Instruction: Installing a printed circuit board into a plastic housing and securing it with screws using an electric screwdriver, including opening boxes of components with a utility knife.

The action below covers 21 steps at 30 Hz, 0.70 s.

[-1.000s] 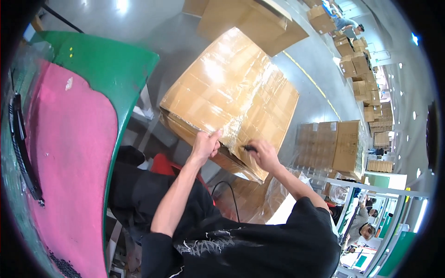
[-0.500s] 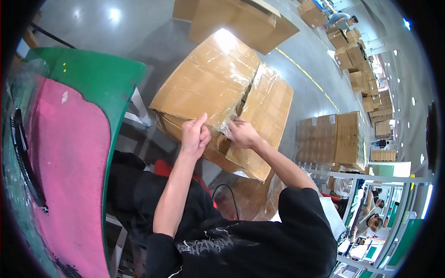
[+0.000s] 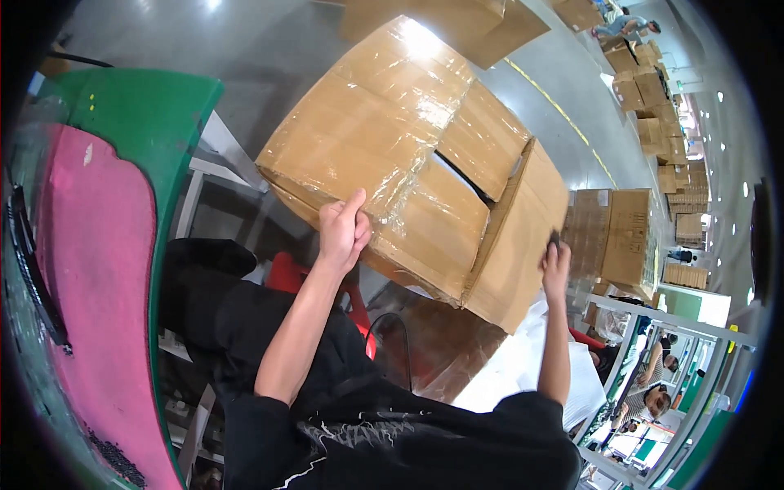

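Observation:
A large brown cardboard box [image 3: 371, 106] wrapped with glossy clear tape lies in front of me. Its right-hand flap [image 3: 521, 237] stands lifted, and a dark slit [image 3: 464, 178] shows between the top panels. My left hand [image 3: 343, 233] is closed in a fist at the box's near edge, thumb up; whatever is inside its fingers is hidden. To the right of the lifted flap, apart from it, my right hand [image 3: 557, 263] is closed on a small dark object [image 3: 554, 238], too small to tell its kind.
At my left stands a green board with a pink pad [image 3: 102, 269]. Another open carton [image 3: 441, 20] lies beyond the box. Stacked cartons [image 3: 627, 237] stand at the right, near a metal-framed workstation [image 3: 653, 318]. A red object [image 3: 286, 273] sits below the box.
My right hand has moved right, away from the taped seam beside my left hand. The right flap has lifted, showing the slit. My left hand has stayed at the near edge.

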Tool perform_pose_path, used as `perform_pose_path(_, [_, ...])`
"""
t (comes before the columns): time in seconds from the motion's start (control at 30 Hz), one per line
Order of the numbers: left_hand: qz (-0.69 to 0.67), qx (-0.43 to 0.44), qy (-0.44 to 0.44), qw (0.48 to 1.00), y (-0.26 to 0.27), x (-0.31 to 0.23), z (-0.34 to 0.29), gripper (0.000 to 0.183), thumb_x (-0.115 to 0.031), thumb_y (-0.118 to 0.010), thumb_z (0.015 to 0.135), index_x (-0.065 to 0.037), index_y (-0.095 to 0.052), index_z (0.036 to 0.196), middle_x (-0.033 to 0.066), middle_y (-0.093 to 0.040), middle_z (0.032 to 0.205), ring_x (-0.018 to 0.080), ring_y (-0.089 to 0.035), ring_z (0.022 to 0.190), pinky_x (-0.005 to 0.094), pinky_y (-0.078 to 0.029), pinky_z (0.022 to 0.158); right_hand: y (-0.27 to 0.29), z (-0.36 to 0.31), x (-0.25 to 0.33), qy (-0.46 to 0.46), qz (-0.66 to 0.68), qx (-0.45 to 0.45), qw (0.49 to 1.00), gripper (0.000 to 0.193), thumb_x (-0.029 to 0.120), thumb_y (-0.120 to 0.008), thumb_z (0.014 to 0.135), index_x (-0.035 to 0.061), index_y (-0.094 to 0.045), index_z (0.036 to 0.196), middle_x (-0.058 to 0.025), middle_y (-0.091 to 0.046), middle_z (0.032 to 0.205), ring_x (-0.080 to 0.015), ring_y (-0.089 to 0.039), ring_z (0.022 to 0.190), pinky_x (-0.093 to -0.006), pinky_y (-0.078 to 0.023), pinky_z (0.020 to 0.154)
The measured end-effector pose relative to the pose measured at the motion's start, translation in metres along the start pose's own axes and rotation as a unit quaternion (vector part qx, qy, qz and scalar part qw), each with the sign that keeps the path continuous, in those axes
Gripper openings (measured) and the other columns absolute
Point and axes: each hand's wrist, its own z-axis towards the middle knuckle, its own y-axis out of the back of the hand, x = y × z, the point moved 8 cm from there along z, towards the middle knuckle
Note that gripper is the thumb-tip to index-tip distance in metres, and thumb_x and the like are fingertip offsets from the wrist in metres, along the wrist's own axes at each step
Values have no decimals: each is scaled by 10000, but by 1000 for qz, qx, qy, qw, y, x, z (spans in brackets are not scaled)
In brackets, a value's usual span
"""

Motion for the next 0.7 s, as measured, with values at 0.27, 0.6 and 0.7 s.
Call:
perform_pose_path(0.27, [80,-38,37,995,14,22,-7,510,-301,-561,974,-90,-418,532,8,-394,422,111,-363,315,259,-256,319,-221,259,9,26,159,-95,982,205,211,-517,990,23,-489,1068,-59,-617,834,-116,-572,671,-261,-464,627])
perform_pose_path(0.6, [77,-42,53,995,15,18,-13,521,-240,-535,994,-90,-414,509,3,-371,398,105,-340,303,258,-248,300,-303,325,42,-121,-5,-253,960,348,415,-536,911,219,-635,1181,-128,-674,1117,-323,-607,1076,-435,-442,940])
perform_pose_path(0.7, [57,-6,39,998,-7,5,-7,458,-208,-516,999,-53,-474,569,1,-369,398,99,-327,296,255,-249,289,-278,331,50,-61,-140,-276,949,339,422,-493,932,265,-627,1201,-127,-673,1120,-316,-606,1085,-440,-435,945])
